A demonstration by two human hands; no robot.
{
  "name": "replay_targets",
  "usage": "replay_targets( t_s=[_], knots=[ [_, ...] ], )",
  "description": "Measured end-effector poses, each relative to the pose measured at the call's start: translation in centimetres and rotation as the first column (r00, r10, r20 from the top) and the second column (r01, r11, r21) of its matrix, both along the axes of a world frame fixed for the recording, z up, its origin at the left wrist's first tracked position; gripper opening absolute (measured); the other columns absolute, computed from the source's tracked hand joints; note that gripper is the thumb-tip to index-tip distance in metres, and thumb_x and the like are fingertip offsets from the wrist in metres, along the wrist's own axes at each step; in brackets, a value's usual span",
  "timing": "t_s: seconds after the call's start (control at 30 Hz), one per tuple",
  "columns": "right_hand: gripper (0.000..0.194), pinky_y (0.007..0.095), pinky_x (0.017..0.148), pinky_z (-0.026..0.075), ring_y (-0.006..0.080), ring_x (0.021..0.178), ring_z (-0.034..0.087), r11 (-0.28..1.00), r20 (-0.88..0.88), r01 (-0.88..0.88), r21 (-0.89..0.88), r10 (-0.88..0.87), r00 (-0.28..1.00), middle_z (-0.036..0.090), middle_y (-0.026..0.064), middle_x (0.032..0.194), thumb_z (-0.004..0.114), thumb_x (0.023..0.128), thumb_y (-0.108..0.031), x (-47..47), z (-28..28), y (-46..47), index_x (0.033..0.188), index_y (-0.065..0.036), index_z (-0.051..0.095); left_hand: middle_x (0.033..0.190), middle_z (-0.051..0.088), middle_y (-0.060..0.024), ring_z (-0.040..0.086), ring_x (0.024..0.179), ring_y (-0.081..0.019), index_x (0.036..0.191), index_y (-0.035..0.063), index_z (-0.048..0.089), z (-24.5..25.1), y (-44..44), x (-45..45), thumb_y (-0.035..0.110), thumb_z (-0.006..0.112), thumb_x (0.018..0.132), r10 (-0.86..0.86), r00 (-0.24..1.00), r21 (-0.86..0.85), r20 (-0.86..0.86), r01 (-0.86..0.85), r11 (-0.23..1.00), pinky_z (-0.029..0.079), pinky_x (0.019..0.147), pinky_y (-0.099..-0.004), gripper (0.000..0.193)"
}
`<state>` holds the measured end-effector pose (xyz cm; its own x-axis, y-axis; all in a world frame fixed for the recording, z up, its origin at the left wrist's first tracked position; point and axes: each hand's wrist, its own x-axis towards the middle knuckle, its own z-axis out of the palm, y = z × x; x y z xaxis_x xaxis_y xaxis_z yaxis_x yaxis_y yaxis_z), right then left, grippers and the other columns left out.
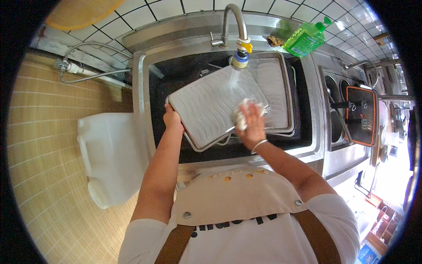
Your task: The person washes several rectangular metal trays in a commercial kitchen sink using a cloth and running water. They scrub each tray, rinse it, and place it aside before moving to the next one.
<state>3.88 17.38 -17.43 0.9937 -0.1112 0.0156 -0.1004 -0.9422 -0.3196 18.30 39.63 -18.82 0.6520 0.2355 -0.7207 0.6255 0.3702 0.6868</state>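
My left hand (173, 119) grips the left edge of a metal tray (204, 109), which is tilted over a deep sink (139, 99). My right hand (252, 123) presses a pale scrubbing cloth or pad (241, 115) against the right part of this tray. Water runs from the curved steel faucet (234, 13) onto the tray's upper part. Wavy streaks cover the tray's surface. A second metal tray (275, 95) with similar streaks lies in the sink, partly beneath the first one. What lies under the trays is mostly hidden.
A green soap bottle (305, 39) with a pump stands on the sink's back right ledge, beside a brown scrap (275, 41). A white plastic jug (110, 155) is left of the sink. An orange-rimmed tray (361, 115) and a second basin with pans (334, 99) are at right.
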Motion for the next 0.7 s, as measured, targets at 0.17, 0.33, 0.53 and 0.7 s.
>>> replay_targets(
  t_s=[0.17, 0.33, 0.53, 0.7],
  knots=[
    [0.077, 0.0459, 0.101, 0.027, 0.0290, 0.131, 0.023, 0.871, 0.100, -0.470, 0.143, 0.460, 0.882, 0.027, 0.0139, 0.141, 0.070, 0.063, -0.028, 1.3, 2.9, 7.8, 0.131, -0.016, 0.037, 0.111, 0.055, -0.0140, 0.056, 0.096, -0.0293, 0.118, -0.0005, 0.048, 0.1, 0.7, 0.7, 0.045, 0.034, 0.093, -0.002, 1.000, -0.133, -0.005, 0.001, 0.991, 0.046, 0.082, -0.0438, 0.053],
    [0.068, 0.0450, 0.101, 0.027, 0.0270, 0.131, 0.023, 0.712, 0.185, -0.683, 0.164, 0.658, 0.730, 0.030, 0.0119, 0.139, 0.068, 0.065, -0.034, 4.4, 5.7, 10.8, 0.127, -0.016, 0.045, 0.108, 0.057, -0.0145, 0.057, 0.088, -0.0299, 0.114, 0.0006, 0.051, 1.1, 2.4, 1.9, 0.055, 0.038, 0.088, -0.366, 0.929, -0.028, -0.045, 0.365, 0.931, 0.046, 0.082, -0.0410, 0.062],
    [0.048, 0.0494, 0.103, 0.024, 0.0233, 0.129, 0.028, 0.713, 0.175, -0.698, 0.071, 0.680, 0.712, 0.041, 0.0103, 0.131, 0.059, 0.071, -0.041, 9.3, 7.3, 9.4, 0.111, -0.015, 0.057, 0.122, 0.049, -0.0169, 0.048, 0.110, -0.0315, 0.125, 0.0016, 0.042, 4.3, 2.1, 0.8, 0.076, 0.024, 0.076, -0.341, 0.937, -0.481, 0.075, 0.333, 0.811, 0.039, 0.093, -0.0451, 0.091],
    [0.048, 0.0445, 0.096, 0.035, 0.0281, 0.115, 0.046, 0.876, 0.113, -0.471, 0.101, 0.460, 0.881, 0.054, 0.0121, 0.117, 0.052, 0.074, -0.046, 15.7, 6.7, 8.7, 0.109, -0.014, 0.059, 0.128, 0.044, -0.0154, 0.043, 0.117, -0.0329, 0.131, 0.0037, 0.035, 3.8, 0.0, 0.1, 0.081, 0.020, 0.072, -0.252, 0.964, -0.536, 0.088, 0.259, 0.803, 0.035, 0.096, -0.0470, 0.098]
  ],
)
